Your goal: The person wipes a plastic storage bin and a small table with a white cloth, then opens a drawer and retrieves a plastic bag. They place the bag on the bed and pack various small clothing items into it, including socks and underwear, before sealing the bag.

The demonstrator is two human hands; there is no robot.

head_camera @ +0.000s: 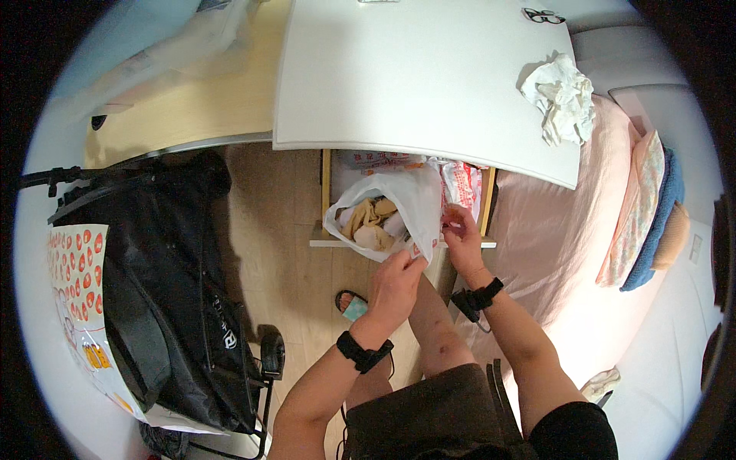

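Note:
A white plastic bag (424,195) stands with its mouth turned up over an open drawer (402,244). Beige, tan and pale fabric pieces (371,227) lie inside it. My left hand (397,284) pinches the near rim of the bag between thumb and fingers. My right hand (463,241) is at the bag's right side, over the drawer's front, its fingers curled; whether they grip the bag or anything else cannot be told. Just beyond that hand, a white plastic packet with red print (459,184) lies in the drawer. More printed plastic bags (379,159) lie at the drawer's back.
Above the drawer juts a white tabletop (425,75) with crumpled white cloth or paper (559,100) and black-framed glasses (543,16). A bed with pink sheets (535,241) is on the right. At left stands a large black bag (167,276) on a wheeled metal frame.

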